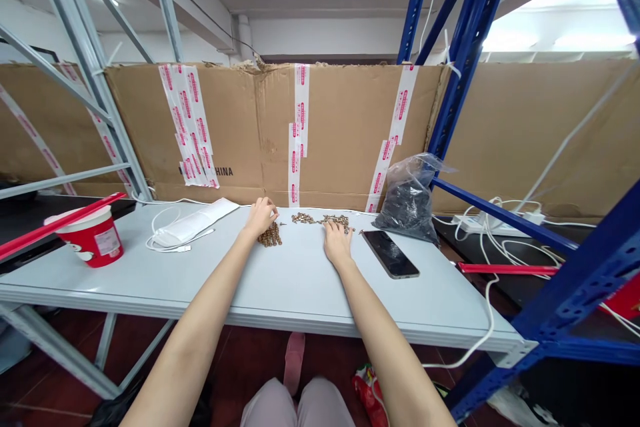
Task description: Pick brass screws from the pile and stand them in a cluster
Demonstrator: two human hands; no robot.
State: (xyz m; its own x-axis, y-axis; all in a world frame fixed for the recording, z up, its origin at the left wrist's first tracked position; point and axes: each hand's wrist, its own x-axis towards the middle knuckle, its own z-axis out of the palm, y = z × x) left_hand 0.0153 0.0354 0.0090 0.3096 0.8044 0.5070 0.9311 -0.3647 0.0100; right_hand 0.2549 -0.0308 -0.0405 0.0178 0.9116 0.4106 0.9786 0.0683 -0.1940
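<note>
Small brass-coloured metal pieces lie on the pale tabletop in two groups. My left hand [261,217] is above the edge of the left pile [271,235], its fingers curled together in a pinch; what they hold is too small to make out. A looser spread of the same pieces [303,218] stretches to the right. At its near edge rests my right hand [338,243], fingers bent and slightly apart, the tips touching the pieces. A black phone [391,254] lies to the right of this hand.
A clear plastic bag of dark small items [407,203] stands at the back right. On the left are a red paper cup [95,240] and a white pouch with a cable [193,223]. Cardboard [235,120] walls the back; blue posts [460,80] rise on the right.
</note>
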